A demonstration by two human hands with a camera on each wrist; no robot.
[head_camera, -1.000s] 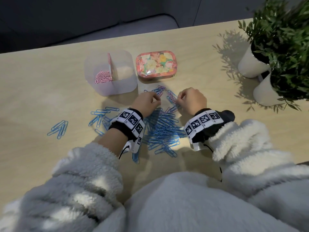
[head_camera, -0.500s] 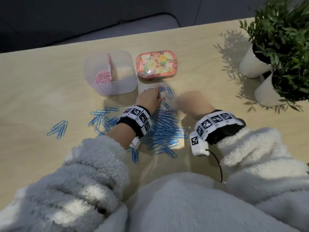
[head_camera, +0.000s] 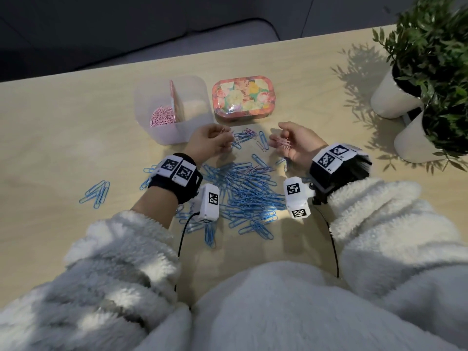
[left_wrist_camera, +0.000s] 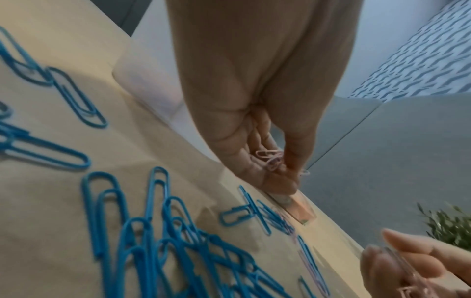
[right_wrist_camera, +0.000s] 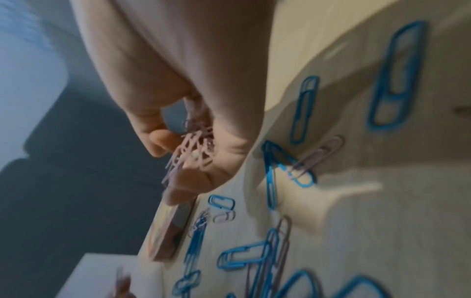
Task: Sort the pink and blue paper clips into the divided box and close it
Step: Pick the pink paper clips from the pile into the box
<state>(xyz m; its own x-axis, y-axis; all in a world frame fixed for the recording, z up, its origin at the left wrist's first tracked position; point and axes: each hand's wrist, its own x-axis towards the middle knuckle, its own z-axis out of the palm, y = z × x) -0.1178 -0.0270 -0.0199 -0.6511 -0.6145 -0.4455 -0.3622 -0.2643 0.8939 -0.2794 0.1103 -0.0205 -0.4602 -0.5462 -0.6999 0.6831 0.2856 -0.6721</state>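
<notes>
Both hands are up off the table right now, each with a little bunch of pink clips. The left hand has its fingers curled around a few pink paper clips, pinched between thumb and fingertips, and it sits just beside the near right corner of the divided box. The right hand is turned palm-up-ish, fingers curled loosely round its own cluster of pink clips. Between the two hands there's a small scatter of blue and pink clips on the table, and closer to the person a big messy pile of blue paper clips with a couple of pink ones mixed in. A separate little group of blue ones lies off to the left. The box is translucent, open, with a pink divider; the left compartment holds a heap of pink clips. The floral lid lies just right of the box. Two white potted plants are at the far right.
</notes>
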